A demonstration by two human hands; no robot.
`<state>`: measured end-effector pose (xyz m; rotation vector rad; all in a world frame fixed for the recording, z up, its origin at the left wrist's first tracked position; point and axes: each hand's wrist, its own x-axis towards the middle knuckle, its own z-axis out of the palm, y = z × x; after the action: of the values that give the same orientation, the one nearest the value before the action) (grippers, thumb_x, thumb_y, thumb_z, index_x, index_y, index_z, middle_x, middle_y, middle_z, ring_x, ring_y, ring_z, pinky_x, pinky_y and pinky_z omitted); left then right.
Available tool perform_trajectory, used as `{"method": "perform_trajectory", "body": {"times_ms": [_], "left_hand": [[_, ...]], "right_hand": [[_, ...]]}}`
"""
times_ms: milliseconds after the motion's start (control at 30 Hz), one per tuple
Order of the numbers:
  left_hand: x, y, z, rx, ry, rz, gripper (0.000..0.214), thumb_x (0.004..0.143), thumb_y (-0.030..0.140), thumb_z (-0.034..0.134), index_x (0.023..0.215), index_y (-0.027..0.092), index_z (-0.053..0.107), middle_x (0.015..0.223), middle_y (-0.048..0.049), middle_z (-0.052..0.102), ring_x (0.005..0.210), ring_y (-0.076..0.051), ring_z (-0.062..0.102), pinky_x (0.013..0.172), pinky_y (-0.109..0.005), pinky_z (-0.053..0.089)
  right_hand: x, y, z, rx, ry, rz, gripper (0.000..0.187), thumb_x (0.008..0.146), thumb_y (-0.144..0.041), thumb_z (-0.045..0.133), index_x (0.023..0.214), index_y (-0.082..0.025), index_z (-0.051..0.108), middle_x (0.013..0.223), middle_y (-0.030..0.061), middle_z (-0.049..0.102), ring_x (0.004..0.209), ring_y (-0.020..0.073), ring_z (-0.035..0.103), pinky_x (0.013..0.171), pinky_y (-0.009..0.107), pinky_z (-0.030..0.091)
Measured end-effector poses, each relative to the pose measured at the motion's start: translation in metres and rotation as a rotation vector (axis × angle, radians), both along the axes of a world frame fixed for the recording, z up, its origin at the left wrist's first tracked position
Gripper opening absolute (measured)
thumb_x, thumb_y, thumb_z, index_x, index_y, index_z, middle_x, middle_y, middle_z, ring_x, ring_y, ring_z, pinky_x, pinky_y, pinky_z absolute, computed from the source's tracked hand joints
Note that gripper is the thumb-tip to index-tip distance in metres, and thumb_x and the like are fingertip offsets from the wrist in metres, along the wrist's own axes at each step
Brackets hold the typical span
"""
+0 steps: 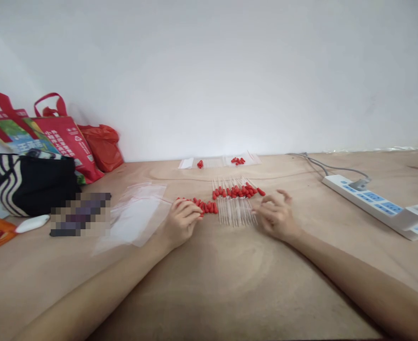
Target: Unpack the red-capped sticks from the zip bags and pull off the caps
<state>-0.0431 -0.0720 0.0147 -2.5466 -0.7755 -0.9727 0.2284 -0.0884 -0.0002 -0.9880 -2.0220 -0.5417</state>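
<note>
My left hand (183, 219) lies at a loose heap of red rubber bulbs (209, 207), its fingers curled together with a bit of red at the fingertips. What lies under the palm is hidden. To the right is a row of thin clear dropper tubes (235, 212), side by side and pointing toward me. More red bulbs lie along their far part, with further clear tubes (230, 182) behind. My right hand (277, 217) is beside the row's right edge, fingers bent but apart, with nothing visible in them; its fingertips are close to the outermost tubes.
Clear plastic bags (134, 215) lie flat left of my left hand. Near the wall are two small bags (214, 163) with red bulbs. A white power strip (368, 199) with a grey cable stands right. A black pouch (48, 182), red shopping bags (66, 142) and a white mouse-like object (33, 223) sit left.
</note>
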Motion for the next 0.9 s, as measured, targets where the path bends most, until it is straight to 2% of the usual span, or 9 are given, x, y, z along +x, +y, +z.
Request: {"method": "perform_trajectory", "body": {"times_ms": [67,167,267,367,467,533,667,767,900], "left_hand": [[-0.009,0.000,0.001,-0.014,-0.066,0.035,0.012,0.081,0.019,0.049,0.080,0.020,0.061,0.080,-0.0024,0.061,0.076,-0.013,0.052,0.073,-0.030,0.042],[-0.017,0.006,0.004,-0.048,-0.172,0.122,0.018,0.083,0.022,0.045,0.093,0.019,0.060,0.081,-0.0044,0.053,0.073,-0.013,0.051,0.066,-0.026,0.045],[-0.031,0.021,0.009,-0.111,-0.280,0.336,0.026,0.082,0.021,0.040,0.101,0.015,0.058,0.085,-0.0069,0.049,0.078,-0.015,0.051,0.070,-0.029,0.045],[-0.052,0.039,0.014,-0.305,-0.312,0.544,0.032,0.077,0.020,0.041,0.104,0.011,0.055,0.080,-0.0064,0.050,0.074,-0.016,0.052,0.069,-0.030,0.046],[-0.069,0.049,0.015,-0.546,-0.339,0.662,0.037,0.072,0.026,0.048,0.106,0.012,0.049,0.074,-0.0022,0.053,0.063,-0.014,0.053,0.063,-0.027,0.046],[-0.073,0.050,0.015,-0.655,-0.344,0.699,0.035,0.069,0.032,0.052,0.099,0.014,0.050,0.072,-0.0008,0.057,0.062,-0.013,0.054,0.063,-0.026,0.045],[-0.070,0.046,0.016,-0.772,-0.303,0.707,0.028,0.067,0.039,0.051,0.083,0.016,0.056,0.073,-0.0023,0.063,0.066,-0.015,0.058,0.064,-0.025,0.045],[-0.070,0.045,0.017,-0.797,-0.270,0.716,0.030,0.069,0.043,0.047,0.079,0.018,0.060,0.074,-0.0033,0.065,0.069,-0.018,0.060,0.065,-0.026,0.044],[-0.078,0.048,0.016,-0.792,-0.229,0.754,0.035,0.074,0.045,0.039,0.079,0.018,0.062,0.063,-0.0022,0.064,0.065,-0.019,0.060,0.059,-0.026,0.043]], "right_hand": [[0.004,0.003,0.000,-0.009,0.074,-0.076,0.016,0.080,-0.025,0.050,0.074,-0.025,0.064,0.059,-0.0035,0.063,0.069,0.0127,0.052,0.090,0.041,0.017],[-0.004,0.006,0.001,-0.030,0.095,-0.064,0.013,0.079,-0.027,0.053,0.080,-0.027,0.065,0.065,-0.0032,0.065,0.067,0.0122,0.052,0.089,0.040,0.018],[-0.017,0.007,0.000,-0.042,0.122,-0.084,0.014,0.078,-0.023,0.051,0.078,-0.025,0.066,0.064,-0.0026,0.065,0.064,0.0113,0.051,0.087,0.037,0.020],[-0.023,0.010,-0.002,-0.038,0.154,-0.118,0.017,0.078,-0.020,0.049,0.076,-0.024,0.066,0.064,-0.0021,0.065,0.064,0.0110,0.051,0.085,0.036,0.022],[-0.025,0.015,-0.005,-0.022,0.131,-0.141,0.017,0.078,-0.021,0.049,0.076,-0.024,0.066,0.064,-0.0020,0.065,0.066,0.0121,0.051,0.084,0.036,0.022],[-0.027,0.020,-0.008,-0.032,0.094,-0.155,0.017,0.078,-0.021,0.049,0.077,-0.024,0.066,0.064,-0.0018,0.064,0.068,0.0129,0.051,0.084,0.037,0.022],[-0.031,0.023,-0.011,-0.077,0.035,-0.164,0.018,0.078,-0.022,0.049,0.079,-0.025,0.066,0.065,-0.0004,0.063,0.069,0.0139,0.049,0.083,0.038,0.022],[-0.032,0.022,-0.010,-0.109,0.013,-0.136,0.018,0.078,-0.028,0.050,0.082,-0.024,0.066,0.065,0.0006,0.062,0.070,0.0145,0.047,0.082,0.038,0.022],[-0.032,0.019,-0.006,-0.165,-0.034,-0.085,0.026,0.077,-0.043,0.050,0.085,-0.024,0.066,0.071,0.0019,0.061,0.073,0.0158,0.047,0.082,0.039,0.022]]}}
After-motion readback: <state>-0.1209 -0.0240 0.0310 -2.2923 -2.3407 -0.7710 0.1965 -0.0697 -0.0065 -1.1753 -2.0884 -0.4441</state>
